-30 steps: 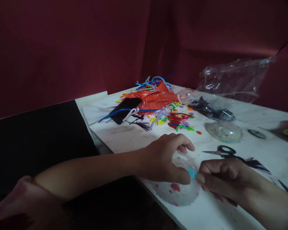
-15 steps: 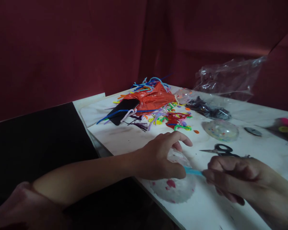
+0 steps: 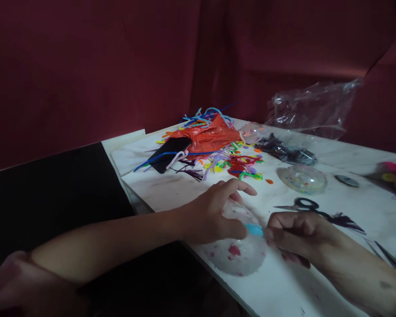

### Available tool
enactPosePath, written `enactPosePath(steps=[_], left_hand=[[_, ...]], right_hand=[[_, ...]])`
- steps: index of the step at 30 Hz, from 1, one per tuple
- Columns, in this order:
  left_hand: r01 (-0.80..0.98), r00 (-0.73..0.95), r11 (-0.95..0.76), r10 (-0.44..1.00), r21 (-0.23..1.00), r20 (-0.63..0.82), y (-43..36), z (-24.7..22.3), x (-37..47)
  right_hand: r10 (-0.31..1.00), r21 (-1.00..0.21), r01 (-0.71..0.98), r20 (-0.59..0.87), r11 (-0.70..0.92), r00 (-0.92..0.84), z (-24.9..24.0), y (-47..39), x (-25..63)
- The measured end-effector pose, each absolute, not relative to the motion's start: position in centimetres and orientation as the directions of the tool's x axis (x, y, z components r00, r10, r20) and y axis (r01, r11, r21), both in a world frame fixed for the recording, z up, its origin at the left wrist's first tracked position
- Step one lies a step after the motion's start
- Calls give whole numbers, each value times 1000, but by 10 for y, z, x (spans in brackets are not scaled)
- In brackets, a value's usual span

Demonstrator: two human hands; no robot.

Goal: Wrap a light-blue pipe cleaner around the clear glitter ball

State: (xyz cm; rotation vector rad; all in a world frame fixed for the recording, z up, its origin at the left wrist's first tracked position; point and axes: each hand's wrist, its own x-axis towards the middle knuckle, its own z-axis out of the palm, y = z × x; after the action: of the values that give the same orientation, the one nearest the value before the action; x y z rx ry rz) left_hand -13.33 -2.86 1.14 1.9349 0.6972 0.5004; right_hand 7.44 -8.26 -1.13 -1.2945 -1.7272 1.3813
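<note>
The person's left hand (image 3: 214,215) lies over the top of a clear ball (image 3: 237,251) that sits at the near edge of the white table (image 3: 171,189). Its fingers are curled over the ball and its thumb presses the side, so it is holding the ball. The ball has small red bits inside. The right hand (image 3: 293,233) is closed in a tight pinch around a short blue stick (image 3: 254,229), and the tip of the stick touches the ball right by the left thumb. Half a second ago more of the blue stick showed between the two hands, and the right hand was further off to the right. Now the right hand has come closer to the ball and only a little bit of blue shows. The left hand has stayed on the ball. Black scissors (image 3: 305,205) lie on the table just behind the right hand. Further back sits a second clear dome (image 3: 302,179) with coloured dots. At the far side is a heap of coloured fuzzy wires (image 3: 232,160), an orange bag (image 3: 211,134) and a black phone (image 3: 166,152). A clear plastic bag (image 3: 312,108) stands at the back.
</note>
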Motion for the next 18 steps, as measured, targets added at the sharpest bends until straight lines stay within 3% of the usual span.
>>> enactPosePath(steps=[3, 8, 10, 14, 18], left_hand=[[263, 740, -288, 673, 921, -1, -25, 10, -137], [363, 720, -7, 637, 932, -275, -21, 11, -139], [406, 704, 18, 632, 914, -325, -22, 12, -139], [470, 684, -100, 669, 877, -291, -24, 15, -138], [329, 784, -157, 594, 931, -177, -19, 13, -123]], right_hand=[[901, -951, 306, -104, 33, -421, -11, -77, 74], [880, -950, 308, -98, 57, -464, -14, -70, 74], [886, -947, 315, -92, 63, -455, -16, -69, 74], [902, -944, 322, -81, 67, -424, -20, -72, 77], [950, -918, 385, -35, 92, -310, -22, -85, 99]])
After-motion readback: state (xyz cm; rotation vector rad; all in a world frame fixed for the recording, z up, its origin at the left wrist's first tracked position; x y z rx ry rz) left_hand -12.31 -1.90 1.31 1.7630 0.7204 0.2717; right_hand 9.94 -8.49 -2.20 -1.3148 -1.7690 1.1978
